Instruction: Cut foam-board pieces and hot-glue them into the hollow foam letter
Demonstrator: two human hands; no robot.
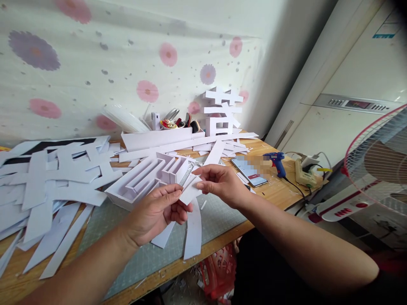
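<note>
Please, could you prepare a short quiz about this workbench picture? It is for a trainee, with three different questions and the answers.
1. Choose one. What does the left hand hold while the right hand touches it?
A) A pair of scissors
B) A small white piece
C) A paintbrush

2. True or false: the blue glue gun is on the cutting mat.

3. Fill in: the fan is at the ____ edge of the picture.

Key:
1. B
2. False; it is on the wooden tabletop, off the mat.
3. right
</note>
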